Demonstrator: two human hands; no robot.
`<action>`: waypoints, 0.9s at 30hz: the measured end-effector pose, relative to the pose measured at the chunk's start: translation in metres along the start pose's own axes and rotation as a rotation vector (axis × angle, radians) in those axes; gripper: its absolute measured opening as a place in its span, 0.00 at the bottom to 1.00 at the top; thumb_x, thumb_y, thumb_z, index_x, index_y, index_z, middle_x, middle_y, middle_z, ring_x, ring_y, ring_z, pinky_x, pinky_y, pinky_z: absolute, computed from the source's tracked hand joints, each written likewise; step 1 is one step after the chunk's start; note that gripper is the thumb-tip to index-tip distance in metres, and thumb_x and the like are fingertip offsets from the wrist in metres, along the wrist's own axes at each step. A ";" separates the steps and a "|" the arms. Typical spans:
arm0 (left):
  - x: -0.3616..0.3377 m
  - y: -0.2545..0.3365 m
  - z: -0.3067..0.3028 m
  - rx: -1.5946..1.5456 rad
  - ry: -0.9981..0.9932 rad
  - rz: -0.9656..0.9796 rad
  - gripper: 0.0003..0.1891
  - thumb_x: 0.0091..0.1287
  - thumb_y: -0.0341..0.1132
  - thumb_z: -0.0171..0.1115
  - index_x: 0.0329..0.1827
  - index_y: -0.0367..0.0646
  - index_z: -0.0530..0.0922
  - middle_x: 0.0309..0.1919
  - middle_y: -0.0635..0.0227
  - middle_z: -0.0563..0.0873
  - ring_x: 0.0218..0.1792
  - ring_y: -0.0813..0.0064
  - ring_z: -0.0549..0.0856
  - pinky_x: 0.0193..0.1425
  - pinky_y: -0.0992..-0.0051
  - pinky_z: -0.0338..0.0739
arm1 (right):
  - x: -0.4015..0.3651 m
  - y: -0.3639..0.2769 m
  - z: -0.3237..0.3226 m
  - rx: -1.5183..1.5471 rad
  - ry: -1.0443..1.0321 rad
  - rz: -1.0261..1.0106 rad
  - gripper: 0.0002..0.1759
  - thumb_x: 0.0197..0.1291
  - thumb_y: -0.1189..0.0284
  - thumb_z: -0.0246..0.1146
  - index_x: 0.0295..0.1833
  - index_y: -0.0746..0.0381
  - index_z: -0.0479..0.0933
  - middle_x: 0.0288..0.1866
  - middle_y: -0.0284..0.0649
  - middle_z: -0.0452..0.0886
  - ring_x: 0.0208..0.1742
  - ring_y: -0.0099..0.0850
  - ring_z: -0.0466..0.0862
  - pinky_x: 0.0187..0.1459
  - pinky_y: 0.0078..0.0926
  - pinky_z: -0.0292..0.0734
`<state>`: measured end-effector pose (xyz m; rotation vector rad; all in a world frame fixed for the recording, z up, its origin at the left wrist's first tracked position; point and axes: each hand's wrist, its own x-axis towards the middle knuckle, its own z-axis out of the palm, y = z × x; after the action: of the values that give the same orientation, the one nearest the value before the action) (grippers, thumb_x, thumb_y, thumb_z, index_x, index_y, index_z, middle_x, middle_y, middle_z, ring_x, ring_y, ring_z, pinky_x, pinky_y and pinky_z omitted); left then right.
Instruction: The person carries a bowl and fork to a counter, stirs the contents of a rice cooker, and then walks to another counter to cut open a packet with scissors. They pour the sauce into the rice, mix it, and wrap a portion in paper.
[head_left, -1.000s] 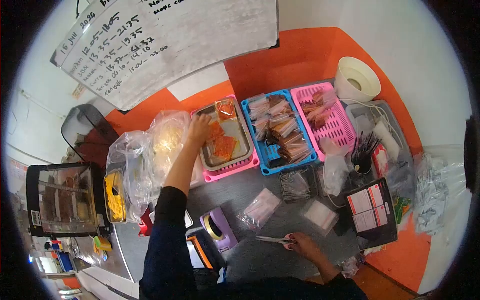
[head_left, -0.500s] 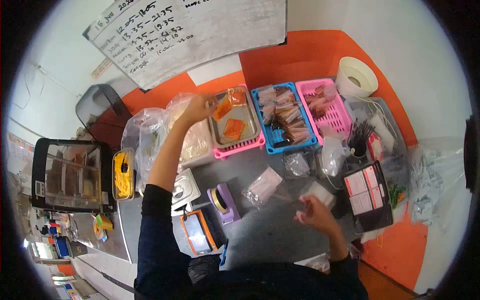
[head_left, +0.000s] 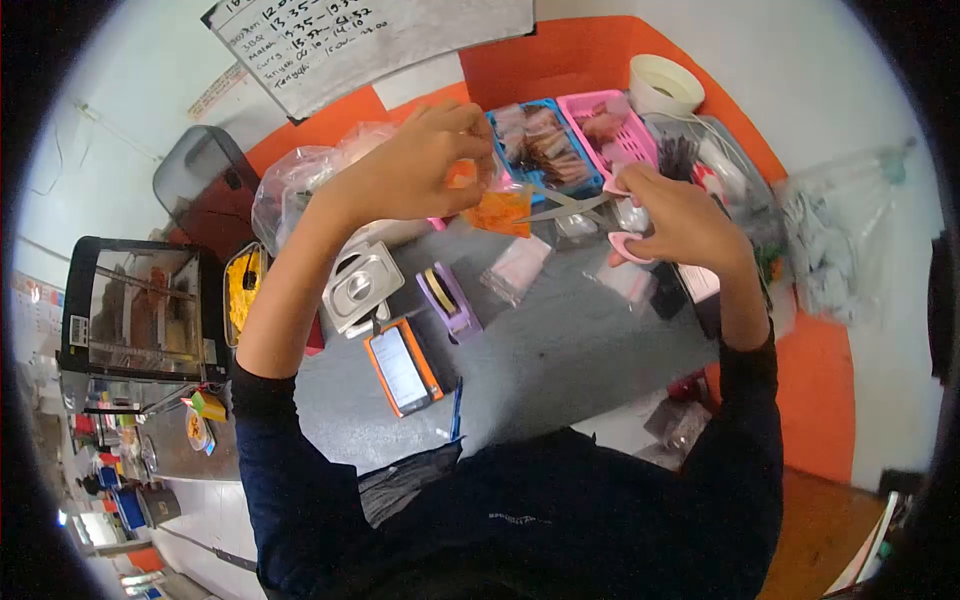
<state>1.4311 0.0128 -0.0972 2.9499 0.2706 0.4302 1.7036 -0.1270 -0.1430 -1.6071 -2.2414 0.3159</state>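
Observation:
My left hand (head_left: 425, 165) is raised over the table with its fingers closed on a clear sachet of orange sauce (head_left: 502, 213). In my right hand (head_left: 690, 222) is a pair of scissors (head_left: 568, 208) with pink handle loops, the fingers through them. The spread blades point left, and their tips reach the sachet's right edge in this view. Beneath the scissors a packet in clear plastic (head_left: 517, 268) lies on the dark table (head_left: 540, 370). The left hand hides most of the pink basket and metal tray behind it.
At the back stand a blue basket (head_left: 590, 183) and a pink basket (head_left: 640, 150) of filled sachets. A purple tape dispenser (head_left: 450, 305), an orange-cased phone (head_left: 403, 370) and a metal lid (head_left: 362, 285) lie nearer. A tub of yellow food (head_left: 243, 290) is at left.
My right hand, empty before, now holds scissors and has moved up toward the sachet. My left hand has brought the orange sachet away from the metal tray, toward me. The view has tilted down.

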 end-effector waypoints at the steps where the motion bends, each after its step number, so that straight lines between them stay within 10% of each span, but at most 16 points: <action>1: -0.002 0.014 0.002 -0.010 -0.017 0.017 0.06 0.50 0.29 0.63 0.30 0.38 0.78 0.40 0.62 0.77 0.48 0.62 0.75 0.54 0.65 0.67 | -0.011 -0.013 -0.004 -0.009 0.002 0.017 0.25 0.48 0.63 0.66 0.50 0.62 0.67 0.43 0.43 0.75 0.44 0.41 0.78 0.44 0.33 0.72; 15: -0.025 0.169 0.033 -0.277 0.054 0.426 0.06 0.51 0.32 0.65 0.27 0.40 0.80 0.36 0.65 0.77 0.46 0.65 0.75 0.55 0.66 0.66 | -0.215 -0.158 0.002 -0.233 0.118 0.333 0.18 0.49 0.59 0.65 0.38 0.60 0.71 0.31 0.43 0.77 0.34 0.41 0.78 0.34 0.34 0.71; 27: -0.046 0.224 0.058 -0.436 -0.045 0.414 0.04 0.53 0.32 0.66 0.30 0.43 0.81 0.39 0.67 0.76 0.48 0.69 0.74 0.57 0.70 0.64 | -0.290 -0.198 0.048 -0.112 0.174 0.461 0.19 0.53 0.56 0.64 0.27 0.60 0.70 0.23 0.44 0.78 0.27 0.39 0.80 0.27 0.33 0.70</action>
<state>1.4400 -0.2208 -0.1262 2.5644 -0.3980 0.4057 1.5957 -0.4647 -0.1573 -2.1172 -1.7714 0.1595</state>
